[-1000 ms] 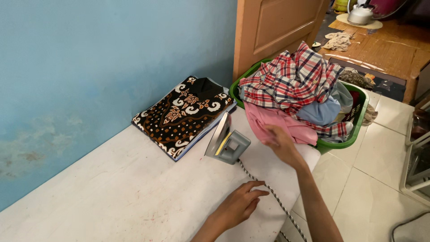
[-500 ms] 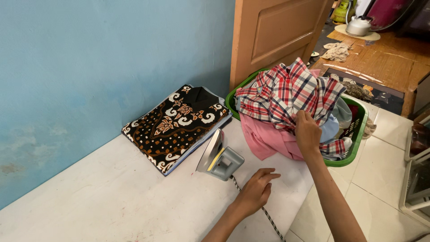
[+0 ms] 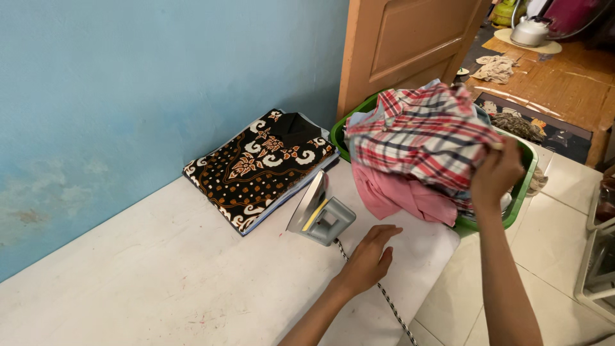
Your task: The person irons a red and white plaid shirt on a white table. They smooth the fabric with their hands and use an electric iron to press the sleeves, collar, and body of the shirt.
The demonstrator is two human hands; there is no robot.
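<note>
My right hand [image 3: 497,174] grips the red, white and blue plaid shirt [image 3: 423,133] and holds it up over the green laundry basket [image 3: 520,186]. A pink garment [image 3: 400,195] hangs over the basket's near rim onto the white ironing surface [image 3: 160,275]. My left hand [image 3: 368,259] rests flat on that surface, fingers apart, beside the striped cord [image 3: 387,298] of the grey iron [image 3: 318,208], which stands upright on its heel.
A folded black batik cloth with brown and white pattern [image 3: 259,166] lies on a stack against the blue wall. A wooden door [image 3: 410,45] stands behind the basket. White floor tiles lie to the right; a kettle [image 3: 529,29] sits far back.
My right hand has gone from the pink garment to the plaid shirt, taken hold of it and lifted it to the right. My left hand slid slightly toward the iron.
</note>
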